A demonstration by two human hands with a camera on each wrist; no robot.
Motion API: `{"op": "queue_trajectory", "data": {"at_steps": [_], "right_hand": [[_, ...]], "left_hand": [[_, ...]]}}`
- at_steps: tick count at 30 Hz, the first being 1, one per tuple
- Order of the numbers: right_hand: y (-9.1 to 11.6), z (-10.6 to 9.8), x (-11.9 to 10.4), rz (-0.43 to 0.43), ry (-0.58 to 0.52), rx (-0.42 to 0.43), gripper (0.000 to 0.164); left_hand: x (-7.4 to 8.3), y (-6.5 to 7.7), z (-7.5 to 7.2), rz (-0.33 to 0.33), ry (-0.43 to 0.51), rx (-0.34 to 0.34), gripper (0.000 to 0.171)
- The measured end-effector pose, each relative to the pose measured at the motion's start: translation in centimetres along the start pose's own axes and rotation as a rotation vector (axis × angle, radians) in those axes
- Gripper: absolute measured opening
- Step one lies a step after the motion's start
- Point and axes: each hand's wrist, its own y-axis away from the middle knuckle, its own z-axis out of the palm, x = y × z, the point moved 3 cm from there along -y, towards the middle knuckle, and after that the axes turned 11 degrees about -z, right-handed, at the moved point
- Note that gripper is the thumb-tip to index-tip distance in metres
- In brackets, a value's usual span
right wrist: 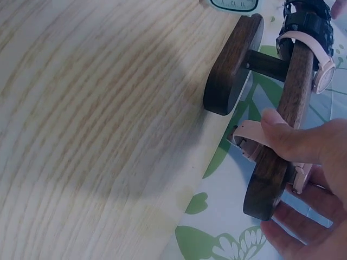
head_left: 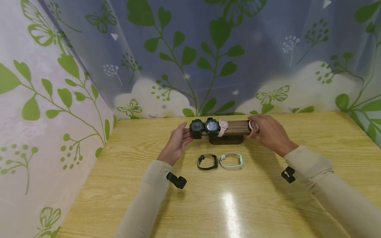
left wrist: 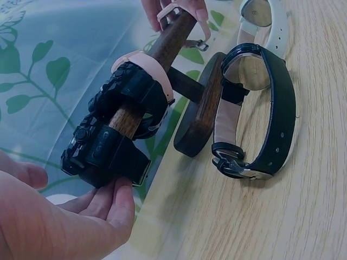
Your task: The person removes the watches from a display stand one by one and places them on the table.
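While right hand (head_left: 272, 134) grips pink watch (head_left: 254, 125) right of centre, left hand (head_left: 177, 141) unclenched, touching outer black watch (head_left: 196, 127), mid-frame

My widest way through is over the bench (head_left: 196, 208) in front of me, between my forearms, up to the black-strapped watch (head_left: 215, 161) and pale mint watch (head_left: 241, 161), which stand side by side across the middle. A narrow strip separates them from the stand's base (head_left: 226, 140). Behind the bar (head_left: 238, 127), the printed cloth (head_left: 184, 66) rises close, leaving me little room there. Along the bar, two chunky dark watches (head_left: 212, 126) and a pink watch (head_left: 223, 124) crowd the left part; bare wood runs from there to the second pink watch (head_left: 254, 125), where my right hand (head_left: 272, 134) blocks that end. My left hand (head_left: 176, 142) blocks the other. Below the bar, the post bars a straight pass.
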Motion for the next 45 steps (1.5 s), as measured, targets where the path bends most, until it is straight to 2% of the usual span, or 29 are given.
{"op": "queue_trajectory", "data": {"at_steps": [16,23,45], "right_hand": [[0.5,-0.5,0.5,0.058,-0.021,-0.045,0.063],[0.7,-0.4,0.8,0.073,-0.066,-0.032,0.063],[1.2,-0.8,1.2,0.079,-0.071,-0.001,0.061]], "left_hand": [[-0.1,-0.1,0.0,-0.005,0.0,-0.006,0.064],[-0.1,0.0,0.0,-0.002,-0.002,-0.007,0.064],[-0.1,0.0,0.0,-0.006,0.008,-0.006,0.063]]}}
